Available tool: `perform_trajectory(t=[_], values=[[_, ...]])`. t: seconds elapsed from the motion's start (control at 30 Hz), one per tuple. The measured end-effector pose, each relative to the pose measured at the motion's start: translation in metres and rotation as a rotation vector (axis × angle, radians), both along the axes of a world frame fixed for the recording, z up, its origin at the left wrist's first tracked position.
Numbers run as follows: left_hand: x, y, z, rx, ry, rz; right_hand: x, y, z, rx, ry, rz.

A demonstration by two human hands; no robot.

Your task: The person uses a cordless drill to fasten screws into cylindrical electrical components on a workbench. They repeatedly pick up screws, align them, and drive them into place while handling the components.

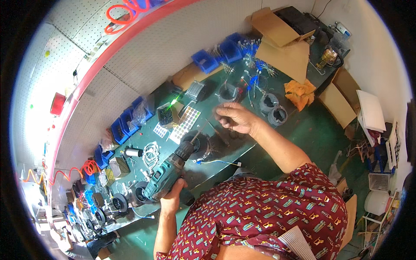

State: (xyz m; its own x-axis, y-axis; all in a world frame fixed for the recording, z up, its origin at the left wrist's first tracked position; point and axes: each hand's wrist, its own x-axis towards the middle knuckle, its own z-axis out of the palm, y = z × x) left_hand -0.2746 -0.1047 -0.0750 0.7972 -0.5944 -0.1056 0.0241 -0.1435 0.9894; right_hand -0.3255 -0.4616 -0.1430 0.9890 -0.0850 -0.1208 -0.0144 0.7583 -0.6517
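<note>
My left hand (174,196) is wrapped around the handle of a teal and black cordless drill (160,181). From its chuck a long thin bit (198,133) points up and to the right, toward my other hand. My right hand (236,118) is closed in a pinch near the far end of the bit; what sits between the fingertips is too small to make out. Under the drill's front stands a dark round housing (203,147) on the green bench. A screwdriver-like tool (219,133) lies between that housing and my right hand.
Grey ring-shaped housings (277,116) and an orange cloth (300,93) lie to the right. A box of screws (167,116) and a sticker sheet (185,125) lie beyond the drill. Blue bins (125,123) line the back; the bench's front edge (229,160) runs by my body.
</note>
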Motion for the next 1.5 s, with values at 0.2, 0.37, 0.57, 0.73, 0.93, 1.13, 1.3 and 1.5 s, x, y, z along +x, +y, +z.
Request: perform_trajectory(t=[0.2, 0.37, 0.57, 0.73, 0.93, 1.13, 1.3, 1.5], values=[[0.003, -0.016, -0.014, 0.057, 0.043, 0.077, 0.010, -0.018, -0.020, 0.020, -0.013, 0.024], [0.019, -0.022, 0.007, 0.163, 0.172, 0.112, 0.018, -0.041, -0.038, -0.112, -0.052, 0.226], [0.063, 0.009, 0.034, 0.476, 0.035, -0.003, 0.035, -0.025, -0.060, 0.002, -0.057, 0.433], [0.090, 0.007, 0.071, 0.721, -0.377, -0.300, 0.055, -0.001, -0.075, -0.113, -0.006, 0.401], [0.101, -0.031, 0.102, 0.852, -0.236, -0.203, 0.078, 0.029, -0.104, -0.545, 0.033, 0.277], [0.114, -0.045, 0.112, 0.870, -0.253, -0.326, 0.086, 0.051, -0.138, -0.997, -0.255, 0.067], [0.113, -0.058, 0.117, 0.955, -0.339, -0.382, 0.087, 0.058, -0.142, -0.928, -0.258, 0.066], [0.113, -0.067, 0.116, 0.924, -0.298, -0.385, 0.088, 0.063, -0.150, -0.987, -0.205, 0.033]])
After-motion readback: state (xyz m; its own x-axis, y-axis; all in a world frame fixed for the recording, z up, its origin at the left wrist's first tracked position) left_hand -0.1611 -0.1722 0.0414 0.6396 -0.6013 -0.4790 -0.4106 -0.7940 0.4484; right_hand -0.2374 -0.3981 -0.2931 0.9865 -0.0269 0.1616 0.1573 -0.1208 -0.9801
